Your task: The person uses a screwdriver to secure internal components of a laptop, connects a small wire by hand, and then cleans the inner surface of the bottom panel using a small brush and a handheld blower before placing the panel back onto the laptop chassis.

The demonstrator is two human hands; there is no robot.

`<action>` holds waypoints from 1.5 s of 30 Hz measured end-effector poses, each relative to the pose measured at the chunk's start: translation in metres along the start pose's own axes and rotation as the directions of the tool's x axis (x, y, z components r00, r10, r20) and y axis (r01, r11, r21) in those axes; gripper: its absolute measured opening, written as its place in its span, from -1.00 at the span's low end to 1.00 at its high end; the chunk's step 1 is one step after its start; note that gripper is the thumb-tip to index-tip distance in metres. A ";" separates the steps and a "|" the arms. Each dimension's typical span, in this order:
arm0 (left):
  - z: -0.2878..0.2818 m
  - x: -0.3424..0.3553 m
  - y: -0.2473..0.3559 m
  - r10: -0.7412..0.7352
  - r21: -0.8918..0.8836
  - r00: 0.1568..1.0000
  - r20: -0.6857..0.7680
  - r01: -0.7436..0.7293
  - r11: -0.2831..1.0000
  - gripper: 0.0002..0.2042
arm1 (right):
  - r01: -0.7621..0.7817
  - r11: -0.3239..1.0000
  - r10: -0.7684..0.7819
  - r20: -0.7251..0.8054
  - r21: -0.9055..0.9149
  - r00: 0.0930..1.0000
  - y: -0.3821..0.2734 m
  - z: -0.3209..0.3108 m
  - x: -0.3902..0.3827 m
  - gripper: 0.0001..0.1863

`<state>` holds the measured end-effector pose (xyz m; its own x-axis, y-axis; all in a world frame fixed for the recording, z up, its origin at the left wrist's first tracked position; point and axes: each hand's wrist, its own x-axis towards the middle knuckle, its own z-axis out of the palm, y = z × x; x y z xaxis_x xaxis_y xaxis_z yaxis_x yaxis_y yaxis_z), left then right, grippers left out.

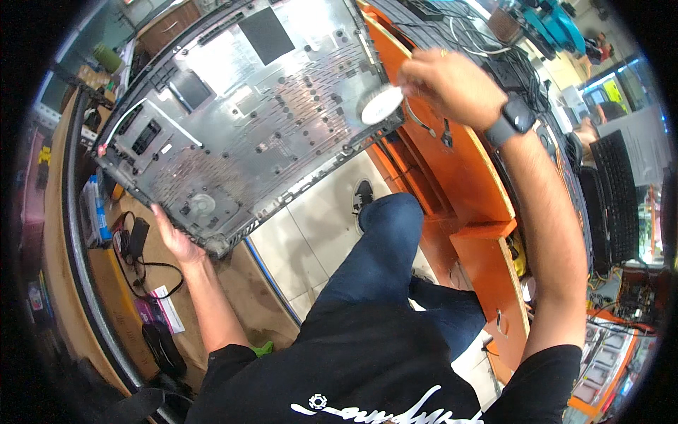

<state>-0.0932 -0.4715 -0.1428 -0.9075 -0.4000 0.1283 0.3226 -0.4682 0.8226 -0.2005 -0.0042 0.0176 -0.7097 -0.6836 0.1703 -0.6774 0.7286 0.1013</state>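
Observation:
A large silver-grey laptop bottom cover (282,120) with a dark rim is tilted up before me, its inner side towards me. Small posts, slots and a black square patch show on it. My left hand (180,240) grips its lower left edge, the thumb along the rim and the other fingers mostly hidden underneath. At the right end of the cover, my right hand (445,81) is closed on a white, oval, brush-like thing (381,106). That white part overlaps the cover's right corner; whether it touches the surface I cannot tell. A dark watch sits on my right wrist.
On my left, a brown workbench (205,311) with a dark rail holds a black cable with an adapter (138,237). To the right stand an orange cabinet (473,169), a desk with tangled cables and a black keyboard (613,194). Light tiled floor (311,233) lies below.

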 end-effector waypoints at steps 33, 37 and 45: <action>0.091 -0.033 -0.025 0.091 -0.016 0.990 -0.109 -0.093 0.995 -0.42 | -0.021 0.589 0.248 -0.156 0.808 0.956 -0.214 0.079 0.024 -0.61; 0.087 -0.027 -0.027 0.114 -0.014 0.987 -0.114 -0.117 0.993 -0.42 | -0.094 0.742 0.191 -0.075 0.664 0.979 -0.208 0.083 0.002 -0.61; 0.090 -0.021 -0.023 0.173 0.070 0.977 -0.127 -0.165 0.984 -0.40 | -0.059 0.753 0.184 -0.124 0.655 0.975 -0.202 0.086 0.017 -0.67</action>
<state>-0.1059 -0.3811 -0.1146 -0.7965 -0.5717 0.1971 0.4483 -0.3394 0.8270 -0.0921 -0.1664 -0.0841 -0.7926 -0.5272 0.3063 -0.5954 0.5605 -0.5757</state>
